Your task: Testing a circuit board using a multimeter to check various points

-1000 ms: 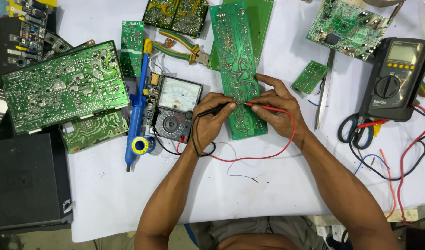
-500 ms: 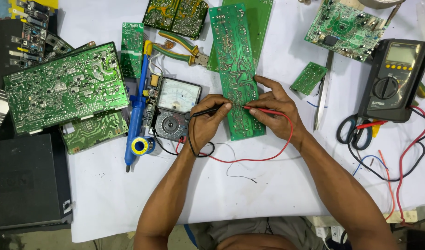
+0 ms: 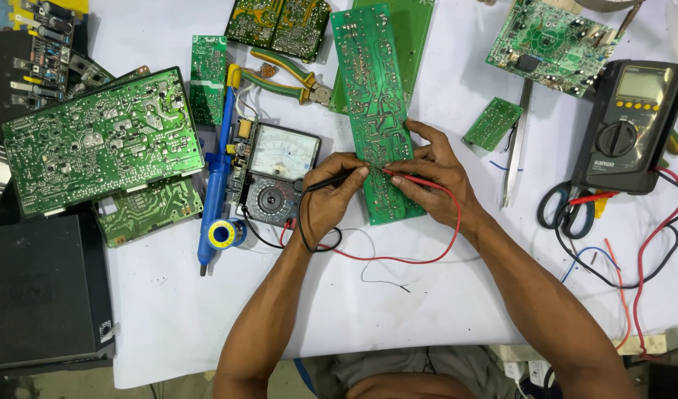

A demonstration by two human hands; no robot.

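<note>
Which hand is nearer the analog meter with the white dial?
Left. The left hand, holding the black probe, lies right beside the analog meter; the right hand sits farther off, across the long green board.

Both forearms are bare from the elbow down; no sleeves, gloves, watch, rings or wristbands are visible on either arm. The left hand [image 3: 331, 196] and the right hand [image 3: 435, 181] are uncovered, with short fingernails. At the lower edge of the head view, between the forearms, a strip of grey-olive cloth, a worn garment, covers the lap; its type cannot be determined.
</note>
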